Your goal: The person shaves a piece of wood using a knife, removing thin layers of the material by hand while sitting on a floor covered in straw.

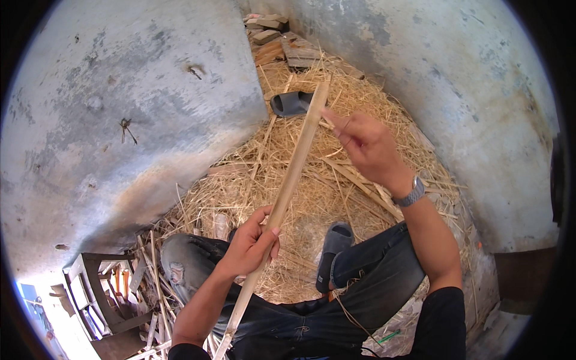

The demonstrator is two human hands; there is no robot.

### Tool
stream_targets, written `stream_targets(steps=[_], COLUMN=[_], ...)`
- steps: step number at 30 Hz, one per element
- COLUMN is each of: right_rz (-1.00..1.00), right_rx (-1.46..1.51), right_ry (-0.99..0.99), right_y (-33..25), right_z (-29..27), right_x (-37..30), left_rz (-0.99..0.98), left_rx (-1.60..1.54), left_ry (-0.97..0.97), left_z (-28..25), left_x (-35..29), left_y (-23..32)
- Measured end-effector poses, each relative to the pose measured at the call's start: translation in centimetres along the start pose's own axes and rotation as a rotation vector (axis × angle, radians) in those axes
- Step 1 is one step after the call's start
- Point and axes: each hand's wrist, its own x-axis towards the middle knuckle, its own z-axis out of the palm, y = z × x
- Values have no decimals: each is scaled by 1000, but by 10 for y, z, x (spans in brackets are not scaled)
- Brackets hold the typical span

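A long, pale, flat strip that looks like split bamboo (292,174) slants from my lap up and away to the right. My left hand (251,241) is wrapped round its lower part, thumb on top. Close to the strip's far end is my right hand (364,141), with a watch on the wrist. Its fingers are curled and the index fingertip is at or very near the strip's right edge; slight blur hides whether they touch. What those fingers hold, if anything, I cannot make out. Partly behind the strip's far end lies a dark grey slipper (289,104).
Straw-like shavings (240,189) and loose strips (360,183) cover the floor. Worn walls (150,90) rise left and right. Wood blocks (300,55) lie in the far corner. A dark open-fronted frame (99,300) stands at lower left. A grey slipper (338,240) is on my right foot.
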Motion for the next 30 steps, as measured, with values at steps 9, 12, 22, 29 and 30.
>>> stream_targets(steps=[9,12,22,29,30], right_rz=[-125,-268,-101,-174,-168], right_rx=[-239,-267,-299,-291,-266], right_ry=[-17,-126,20,-99,-98], right_y=[13,-3,28,0,-2], right_z=[6,24,18,18,19], right_x=[7,-2,11,3,2], left_rz=[84,84,87,99,109], left_rx=[-85,-82,-53,-24,-20], left_ry=[-7,33,62,92,91], left_z=[-10,-13,-15,-17,-17], left_x=[-8,-10,-15,-15,-15], left_y=[-7,-8,-4,-3,-3])
